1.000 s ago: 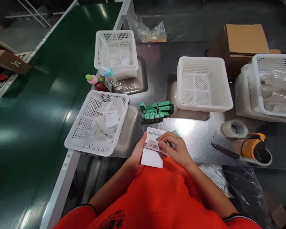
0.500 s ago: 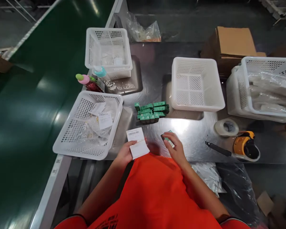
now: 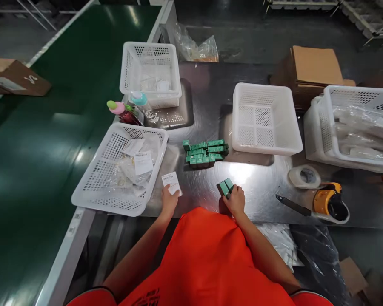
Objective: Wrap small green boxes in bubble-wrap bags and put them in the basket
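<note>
On the left, my left hand grips a small stack of white printed slips, thumb on top, near the basket's corner. My right hand has its fingers closed on two small green boxes lying side by side at the metal table's front. Beyond both hands, a cluster of several green boxes sits on the metal table. To the left, a white basket holds clear plastic bags and white labels.
An open white basket stands right of the cluster. Farther right are a basket of wrapped items, a tape roll and a yellow tape dispenser. Bottles stand by the green conveyor, which carries a carton.
My left hand has moved left with the slips, which are now more bunched. My right hand has closed on the two green boxes. The carton shows farther into view on the conveyor.
</note>
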`<action>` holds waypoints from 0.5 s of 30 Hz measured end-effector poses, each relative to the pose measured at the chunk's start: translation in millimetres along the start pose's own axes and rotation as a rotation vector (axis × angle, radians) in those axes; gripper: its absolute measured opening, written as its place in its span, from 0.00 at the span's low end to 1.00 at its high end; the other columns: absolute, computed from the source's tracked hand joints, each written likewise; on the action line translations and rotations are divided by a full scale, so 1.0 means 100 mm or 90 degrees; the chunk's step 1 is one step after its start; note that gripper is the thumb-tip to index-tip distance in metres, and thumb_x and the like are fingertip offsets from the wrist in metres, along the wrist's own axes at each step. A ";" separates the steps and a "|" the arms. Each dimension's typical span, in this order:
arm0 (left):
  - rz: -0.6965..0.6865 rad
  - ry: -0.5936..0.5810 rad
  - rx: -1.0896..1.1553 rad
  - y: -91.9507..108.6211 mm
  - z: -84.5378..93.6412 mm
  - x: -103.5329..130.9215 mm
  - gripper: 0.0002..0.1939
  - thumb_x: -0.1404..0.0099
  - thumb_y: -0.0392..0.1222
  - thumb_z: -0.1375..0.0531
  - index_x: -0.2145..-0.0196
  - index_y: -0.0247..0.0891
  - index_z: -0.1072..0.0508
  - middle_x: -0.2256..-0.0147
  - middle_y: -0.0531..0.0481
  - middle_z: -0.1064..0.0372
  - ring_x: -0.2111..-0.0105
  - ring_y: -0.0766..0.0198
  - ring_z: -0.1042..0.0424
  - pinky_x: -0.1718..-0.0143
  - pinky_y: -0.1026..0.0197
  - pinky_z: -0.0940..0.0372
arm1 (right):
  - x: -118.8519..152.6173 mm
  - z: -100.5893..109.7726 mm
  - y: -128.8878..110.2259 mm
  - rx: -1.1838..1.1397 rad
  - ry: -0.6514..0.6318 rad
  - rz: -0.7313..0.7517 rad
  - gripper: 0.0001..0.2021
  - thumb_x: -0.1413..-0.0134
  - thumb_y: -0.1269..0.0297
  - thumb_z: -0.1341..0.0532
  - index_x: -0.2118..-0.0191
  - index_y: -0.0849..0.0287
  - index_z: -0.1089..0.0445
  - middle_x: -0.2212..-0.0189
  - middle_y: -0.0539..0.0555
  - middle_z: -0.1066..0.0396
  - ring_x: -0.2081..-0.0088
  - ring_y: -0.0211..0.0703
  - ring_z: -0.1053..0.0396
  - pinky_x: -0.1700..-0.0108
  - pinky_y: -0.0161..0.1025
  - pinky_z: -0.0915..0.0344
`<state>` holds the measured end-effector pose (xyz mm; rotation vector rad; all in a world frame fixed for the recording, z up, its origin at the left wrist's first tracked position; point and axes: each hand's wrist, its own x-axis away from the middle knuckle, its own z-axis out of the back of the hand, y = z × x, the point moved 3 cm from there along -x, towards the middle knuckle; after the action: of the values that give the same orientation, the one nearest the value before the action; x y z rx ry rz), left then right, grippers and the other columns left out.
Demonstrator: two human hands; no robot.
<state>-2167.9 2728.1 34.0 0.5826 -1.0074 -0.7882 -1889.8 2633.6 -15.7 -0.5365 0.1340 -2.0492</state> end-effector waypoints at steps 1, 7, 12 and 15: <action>-0.015 -0.029 -0.004 0.00 -0.08 0.09 0.17 0.45 0.31 0.37 0.57 0.38 0.31 0.50 0.42 0.31 0.41 0.51 0.37 0.42 0.49 0.39 | -0.02 0.01 -0.02 0.003 -0.011 0.012 0.25 0.49 0.63 0.38 0.47 0.69 0.40 0.52 0.67 0.35 0.52 0.57 0.36 0.55 0.45 0.38; 0.033 -0.275 0.089 0.20 -0.66 0.51 0.20 0.42 0.45 0.35 0.52 0.40 0.29 0.53 0.43 0.29 0.59 0.58 0.27 0.57 0.54 0.29 | 0.05 0.36 -0.16 -0.077 -0.033 0.190 0.26 0.53 0.63 0.38 0.47 0.63 0.39 0.53 0.62 0.34 0.54 0.53 0.37 0.56 0.44 0.36; 0.146 -0.448 0.275 0.49 -0.83 0.77 0.29 0.48 0.62 0.33 0.56 0.39 0.27 0.63 0.48 0.29 0.66 0.63 0.29 0.70 0.64 0.34 | 0.32 0.83 -0.49 -0.120 -0.082 0.451 0.30 0.55 0.65 0.37 0.43 0.58 0.39 0.51 0.60 0.36 0.53 0.52 0.37 0.56 0.45 0.33; 0.106 -0.379 0.312 0.60 -0.78 0.86 0.27 0.54 0.62 0.29 0.70 0.36 0.28 0.71 0.53 0.32 0.71 0.67 0.32 0.70 0.66 0.36 | 0.40 0.95 -0.60 -0.203 -0.041 0.463 0.32 0.54 0.64 0.35 0.41 0.57 0.40 0.51 0.61 0.37 0.51 0.53 0.37 0.52 0.48 0.32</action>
<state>-2053.2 2700.4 89.0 0.6832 -1.8035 -0.5711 -1914.4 2642.6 100.3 -0.6325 0.5409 -1.3035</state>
